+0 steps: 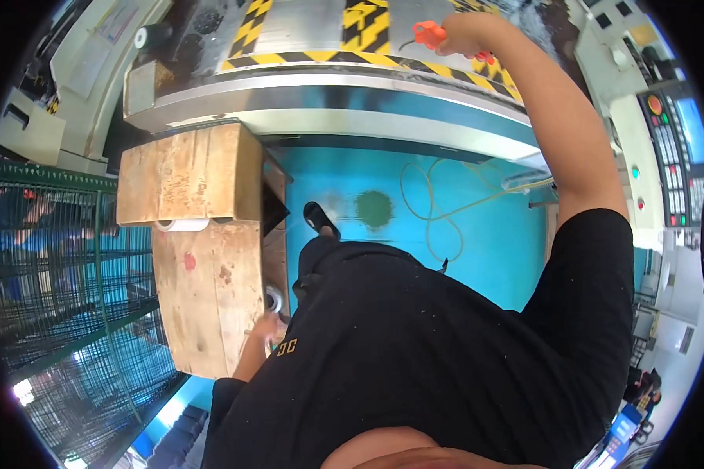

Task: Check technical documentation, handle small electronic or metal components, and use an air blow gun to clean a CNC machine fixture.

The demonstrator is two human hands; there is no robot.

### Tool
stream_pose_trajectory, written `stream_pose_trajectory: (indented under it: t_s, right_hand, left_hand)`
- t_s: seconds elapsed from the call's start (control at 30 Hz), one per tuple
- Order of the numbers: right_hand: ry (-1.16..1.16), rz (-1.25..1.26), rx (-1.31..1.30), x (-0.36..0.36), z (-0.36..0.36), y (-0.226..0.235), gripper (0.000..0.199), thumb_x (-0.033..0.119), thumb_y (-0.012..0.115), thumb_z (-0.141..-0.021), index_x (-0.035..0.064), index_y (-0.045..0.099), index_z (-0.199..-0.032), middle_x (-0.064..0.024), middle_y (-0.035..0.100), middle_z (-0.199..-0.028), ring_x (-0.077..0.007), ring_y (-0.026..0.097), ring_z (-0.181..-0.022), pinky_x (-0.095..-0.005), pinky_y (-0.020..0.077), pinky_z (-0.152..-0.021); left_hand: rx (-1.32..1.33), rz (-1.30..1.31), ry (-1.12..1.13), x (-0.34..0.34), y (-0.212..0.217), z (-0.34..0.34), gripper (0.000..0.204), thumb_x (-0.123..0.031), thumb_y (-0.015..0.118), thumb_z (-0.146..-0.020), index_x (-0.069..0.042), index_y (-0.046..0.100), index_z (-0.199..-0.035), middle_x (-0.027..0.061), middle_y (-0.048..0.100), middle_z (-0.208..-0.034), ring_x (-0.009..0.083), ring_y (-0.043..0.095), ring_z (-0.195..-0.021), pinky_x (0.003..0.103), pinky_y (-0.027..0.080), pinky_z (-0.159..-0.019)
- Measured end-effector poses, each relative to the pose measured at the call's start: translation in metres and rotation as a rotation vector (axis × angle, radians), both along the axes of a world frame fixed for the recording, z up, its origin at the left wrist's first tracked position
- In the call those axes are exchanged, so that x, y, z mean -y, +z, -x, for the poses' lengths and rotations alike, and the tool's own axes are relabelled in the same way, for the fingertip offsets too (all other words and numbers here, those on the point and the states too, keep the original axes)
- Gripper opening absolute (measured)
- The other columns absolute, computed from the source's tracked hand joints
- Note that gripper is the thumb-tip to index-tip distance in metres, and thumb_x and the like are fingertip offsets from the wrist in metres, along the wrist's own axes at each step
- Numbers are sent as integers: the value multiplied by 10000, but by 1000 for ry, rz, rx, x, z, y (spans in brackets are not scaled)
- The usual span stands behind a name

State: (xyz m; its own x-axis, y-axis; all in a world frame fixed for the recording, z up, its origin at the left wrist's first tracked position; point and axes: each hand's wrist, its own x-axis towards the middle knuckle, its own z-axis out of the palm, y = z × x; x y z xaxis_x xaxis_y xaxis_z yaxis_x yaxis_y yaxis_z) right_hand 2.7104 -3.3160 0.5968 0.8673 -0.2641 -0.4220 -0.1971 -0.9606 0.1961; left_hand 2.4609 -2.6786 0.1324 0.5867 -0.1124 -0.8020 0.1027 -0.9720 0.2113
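Observation:
My right hand (pixel 465 35) is stretched far forward over the machine's metal bed and is shut on an orange-handled tool (pixel 430 34). A thin pale hose (pixel 434 211) loops across the blue floor below that arm. My left hand (pixel 264 327) hangs low at my side, blurred, against the edge of a wooden crate (pixel 207 289). A round metal ring part (pixel 274 298) lies just above its fingers. Whether the left hand grips anything is hidden by blur and by my black shirt.
The machine (pixel 328 86) has a front edge with yellow-and-black stripes. A second wooden box (pixel 184 176) sits on the crate. Green wire fencing (pixel 55 273) stands on the left. A control panel (pixel 673 156) with buttons and a screen stands on the right. My shoe (pixel 321 217) is on the blue floor.

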Motion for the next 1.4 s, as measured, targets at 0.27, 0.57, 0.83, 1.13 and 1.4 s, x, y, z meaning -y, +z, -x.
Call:
stream_pose_trajectory:
  t_s: [0.27, 0.57, 0.83, 1.13, 1.4]
  right_hand:
    - [-256, 133, -2, 143, 149, -29, 427, 414, 637, -848, 13, 742, -947, -163, 722, -862, -285, 697, -749, -434, 539, -689]
    - [-803, -374, 641, 268, 348, -116, 312, 296, 542, -921, 62, 622, -1111, -81, 639, -805, -208, 613, -717, -363, 496, -649]
    - [-510, -832, 800, -105, 429, -251, 496, 344, 535, -992, 70, 455, -1397, -81, 675, -902, -186, 636, -685, -350, 512, -539]
    - [-181, -549, 655, -279, 355, -211, 504, 464, 576, -948, -5, 475, -1100, -298, 662, -918, -494, 647, -844, -539, 512, -725]
    - [-1235, -779, 1336, 130, 513, -193, 263, 294, 620, -962, 71, 548, -1081, -121, 645, -911, -337, 691, -703, -481, 600, -575]
  left_hand:
    - [-287, 281, 367, -75, 26, 118, 185, -312, 542, -920, -181, 617, -1026, -10, 625, -858, 145, 589, -713, 328, 444, -620]
    - [-198, 426, 836, -116, 56, 109, 217, -342, 566, -928, -147, 582, -1023, -10, 640, -905, 180, 614, -790, 351, 470, -680]
    - [-32, 587, 882, -111, 72, 81, 513, -330, 618, -904, -161, 518, -1377, 34, 639, -1141, 184, 608, -983, 368, 479, -819]
    - [31, 714, 741, -155, 90, 105, 487, -310, 613, -919, -123, 531, -1361, 26, 653, -1074, 134, 577, -898, 286, 468, -762]
    - [-35, 514, 1293, -316, 36, 252, 591, -331, 654, -865, -166, 495, -1409, 23, 628, -1182, 182, 593, -1000, 379, 477, -790]
